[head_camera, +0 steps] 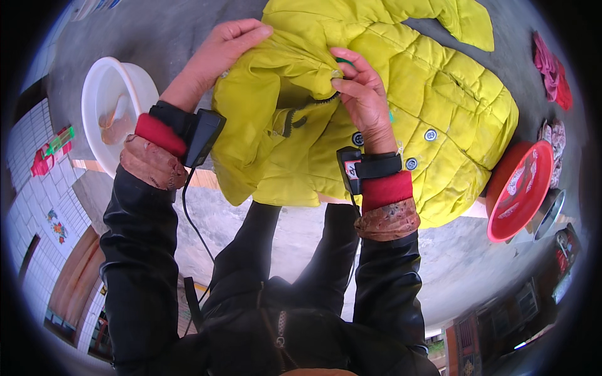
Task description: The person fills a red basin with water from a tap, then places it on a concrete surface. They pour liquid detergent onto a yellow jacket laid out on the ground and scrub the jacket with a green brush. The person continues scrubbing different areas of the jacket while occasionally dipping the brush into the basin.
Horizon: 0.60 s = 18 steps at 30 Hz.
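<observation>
A yellow quilted padded jacket [451,94] lies spread out before me, with dark round buttons on its front. My left hand [230,49] pinches the upper edge of its collar or hood. Between the thumb and fingers of my right hand [362,91] is the fabric edge beside a small pale snap. Just below that grip a dark zipper [288,123] curves along the opening, and the inside of the jacket shows between my hands. A bit of green [344,61] peeks out behind my right fingers; what it belongs to is hidden.
To the left stands a white plastic basin [146,84] with a brownish thing in it. Beyond is a pink and green bottle [51,151]. A red basin [498,207] and a metal basin [557,209] are at the right, near patterned shoes [558,134] and a pink cloth [545,66].
</observation>
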{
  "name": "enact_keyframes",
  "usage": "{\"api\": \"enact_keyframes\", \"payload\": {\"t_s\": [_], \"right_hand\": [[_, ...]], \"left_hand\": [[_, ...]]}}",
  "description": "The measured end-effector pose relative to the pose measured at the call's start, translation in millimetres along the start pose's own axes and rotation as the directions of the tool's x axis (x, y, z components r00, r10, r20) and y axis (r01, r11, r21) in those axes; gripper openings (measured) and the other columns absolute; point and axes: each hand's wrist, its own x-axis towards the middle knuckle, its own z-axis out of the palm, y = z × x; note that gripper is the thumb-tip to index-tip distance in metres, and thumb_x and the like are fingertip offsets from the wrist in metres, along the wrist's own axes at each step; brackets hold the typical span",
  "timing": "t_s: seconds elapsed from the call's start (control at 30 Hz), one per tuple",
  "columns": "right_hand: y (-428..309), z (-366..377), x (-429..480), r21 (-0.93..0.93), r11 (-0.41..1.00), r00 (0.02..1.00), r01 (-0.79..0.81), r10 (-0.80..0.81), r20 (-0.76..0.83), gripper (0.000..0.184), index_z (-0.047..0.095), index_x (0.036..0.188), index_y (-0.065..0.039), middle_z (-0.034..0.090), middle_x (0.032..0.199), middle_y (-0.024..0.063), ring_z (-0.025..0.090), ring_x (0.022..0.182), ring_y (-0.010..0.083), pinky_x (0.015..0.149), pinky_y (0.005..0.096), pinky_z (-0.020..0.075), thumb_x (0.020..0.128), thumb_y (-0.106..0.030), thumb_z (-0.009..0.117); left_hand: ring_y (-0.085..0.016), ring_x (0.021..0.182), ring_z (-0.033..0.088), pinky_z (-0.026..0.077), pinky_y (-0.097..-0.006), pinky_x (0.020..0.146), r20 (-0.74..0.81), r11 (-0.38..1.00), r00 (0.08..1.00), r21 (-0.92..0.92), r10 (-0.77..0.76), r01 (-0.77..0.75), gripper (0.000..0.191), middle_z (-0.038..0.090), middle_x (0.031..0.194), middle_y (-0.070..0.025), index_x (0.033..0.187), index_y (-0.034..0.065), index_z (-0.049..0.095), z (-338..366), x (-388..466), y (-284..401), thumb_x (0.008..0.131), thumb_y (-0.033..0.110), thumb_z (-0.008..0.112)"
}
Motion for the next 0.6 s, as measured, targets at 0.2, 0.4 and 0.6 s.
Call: {"api": "enact_keyframes", "payload": {"t_s": [0.2,0.4,0.6], "right_hand": [[-2.2,-5.2,-31.7,-0.364,0.911,0.961,0.192,-0.25,-0.118,0.038,0.055,0.117,-0.003,0.062,0.104,0.0055,0.06,0.091,0.0159,0.083,0.0261,0.0465,0.08,0.001,0.063],[1.9,-11.9,-52.5,-1.0,0.019,0.859,-0.012,-0.512,-0.02,0.062,0.05,0.127,-0.01,0.055,0.112,0.0161,0.055,0.1,0.0342,0.085,0.0411,0.0458,0.07,-0.014,0.075],[-12.8,0.3,-61.9,-0.9,0.433,0.776,-0.04,-0.554,-0.301,0.063,0.047,0.132,-0.01,0.055,0.104,0.0132,0.056,0.095,0.0281,0.081,0.0371,0.0475,0.073,-0.009,0.072]], "left_hand": [[-0.008,0.082,0.062,0.05,-0.023,0.073,-0.016,0.97,0.981,-0.154,-0.195,0.19,0.03,0.067,0.092,-0.0003,0.103,0.0011,0.066,35.3,5.7,-23.9,0.092,0.028,0.061],[-0.01,0.082,0.064,0.051,-0.0237,0.073,-0.139,0.958,0.964,-0.214,-0.226,0.193,0.031,0.067,0.093,-0.0036,0.102,-0.0006,0.066,36.7,-1.4,-21.1,0.091,0.028,0.062],[-0.01,0.08,0.064,0.052,-0.024,0.072,-0.039,0.862,0.958,-0.446,-0.286,0.239,0.028,0.068,0.094,-0.0035,0.101,0.0007,0.066,45.1,-12.4,-22.0,0.091,0.026,0.062]]}}
